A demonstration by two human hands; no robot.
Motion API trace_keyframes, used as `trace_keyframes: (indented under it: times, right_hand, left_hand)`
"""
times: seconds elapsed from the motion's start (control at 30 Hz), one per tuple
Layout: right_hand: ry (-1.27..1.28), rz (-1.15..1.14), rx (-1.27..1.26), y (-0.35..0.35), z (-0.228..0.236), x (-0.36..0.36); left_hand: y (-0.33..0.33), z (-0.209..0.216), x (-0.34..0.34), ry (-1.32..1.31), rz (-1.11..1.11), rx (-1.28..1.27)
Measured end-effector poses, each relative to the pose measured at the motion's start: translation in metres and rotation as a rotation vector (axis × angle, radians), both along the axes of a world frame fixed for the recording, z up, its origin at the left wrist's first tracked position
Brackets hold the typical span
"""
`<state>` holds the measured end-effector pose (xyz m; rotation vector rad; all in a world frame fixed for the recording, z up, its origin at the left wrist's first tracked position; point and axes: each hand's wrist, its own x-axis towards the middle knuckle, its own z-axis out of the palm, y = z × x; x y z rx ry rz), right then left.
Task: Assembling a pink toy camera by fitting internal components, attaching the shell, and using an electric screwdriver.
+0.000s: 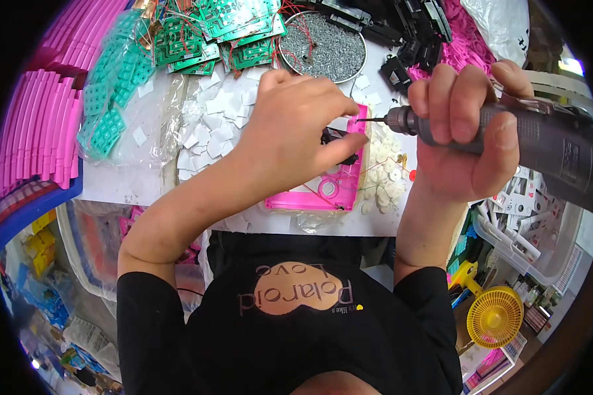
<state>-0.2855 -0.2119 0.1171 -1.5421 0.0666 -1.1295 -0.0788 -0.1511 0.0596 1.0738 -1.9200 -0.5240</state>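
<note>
A pink plastic casing (357,174) lies at the table's front edge, with a black plastic part (339,137) set in it. My left hand (303,122) reaches over the casing, its fingers bent and its thumb against the black part, gripping it there; the palm hides much of the casing. In my right hand (464,141) is a dark grey electric screwdriver (540,141), held level with the fingers wrapped round its body. Its thin bit points left, the tip at the casing's upper right corner beside my left fingertips.
Behind are green circuit boards (234,29) with red wires, a round tray of screws (323,49) and black plastic parts (408,33). White squares (211,125) and small cream pieces (382,171) flank the casing. Pink panels (33,131) stack at left; a yellow fan (495,317) stands lower right.
</note>
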Motion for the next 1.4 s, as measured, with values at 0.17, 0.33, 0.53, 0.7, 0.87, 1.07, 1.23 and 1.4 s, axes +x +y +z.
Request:
trace_keyframes:
  times: [0.17, 0.33, 0.53, 0.7, 0.87, 1.07, 1.23, 1.4]
  right_hand:
    - [0.057, -0.068, 0.136, 0.013, 0.013, 0.007]
    - [-0.023, -0.085, 0.148, 0.025, 0.017, 0.031]
    - [-0.042, -0.103, 0.089, 0.028, -0.004, 0.023]
    - [-0.006, -0.179, 0.100, 0.041, -0.015, 0.039]
    - [0.050, -0.188, 0.081, 0.046, -0.022, 0.046]
    - [0.110, -0.246, 0.070, 0.047, -0.028, 0.051]
    - [0.129, -0.237, 0.080, 0.049, -0.028, 0.053]
    - [0.150, -0.277, 0.084, 0.050, -0.029, 0.057]
  left_hand:
    - [-0.002, 0.000, 0.006, -0.113, -0.077, 0.028]
    - [0.000, 0.010, 0.012, -0.299, -0.063, -0.143]
    - [0.026, -0.007, 0.047, -0.284, -0.017, -0.027]
    - [0.030, -0.038, 0.044, -0.341, -0.024, -0.057]
    - [0.029, -0.040, 0.043, -0.297, -0.036, -0.084]
    - [0.030, -0.045, 0.042, -0.278, -0.057, -0.086]
    - [0.029, -0.047, 0.044, -0.282, -0.064, -0.091]
    - [0.028, -0.047, 0.045, -0.304, -0.084, -0.081]
